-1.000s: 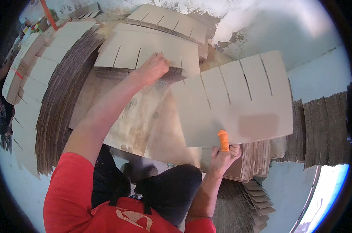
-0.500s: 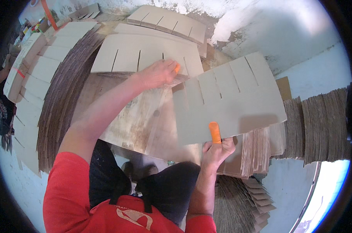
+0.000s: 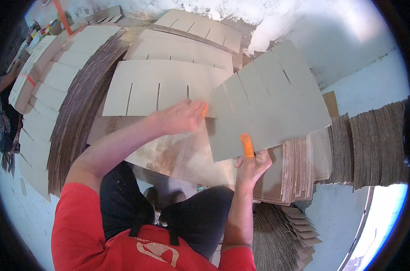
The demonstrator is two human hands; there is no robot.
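Note:
My left hand (image 3: pixel 183 117) is closed on the near edge of a slotted cardboard sheet (image 3: pixel 144 90), its fingertips hidden underneath or behind. An orange finger cover shows on that hand. Held up at the right is a second slotted cardboard sheet (image 3: pixel 282 106), tilted, with its slots toward the far side. My right hand (image 3: pixel 254 168) pinches its near edge, the thumb in an orange finger cover (image 3: pixel 247 145) lying on top. The left corner of this sheet overlaps the right end of the other one. Behind them lies a stack of similar sheets (image 3: pixel 178 49) on the wooden board (image 3: pixel 160 144).
Another pile of slotted sheets (image 3: pixel 205 28) is at the back by the wall. Long rows of stacked cardboard (image 3: pixel 80 97) run along the left. Upright bundles (image 3: pixel 372 144) stand at the right, and more cardboard (image 3: pixel 273 235) lies fanned out below my right forearm.
My left hand has drawn one sheet off the stack toward me, uncovering the sheets behind. My right hand has raised and slightly turned its sheet toward the far side.

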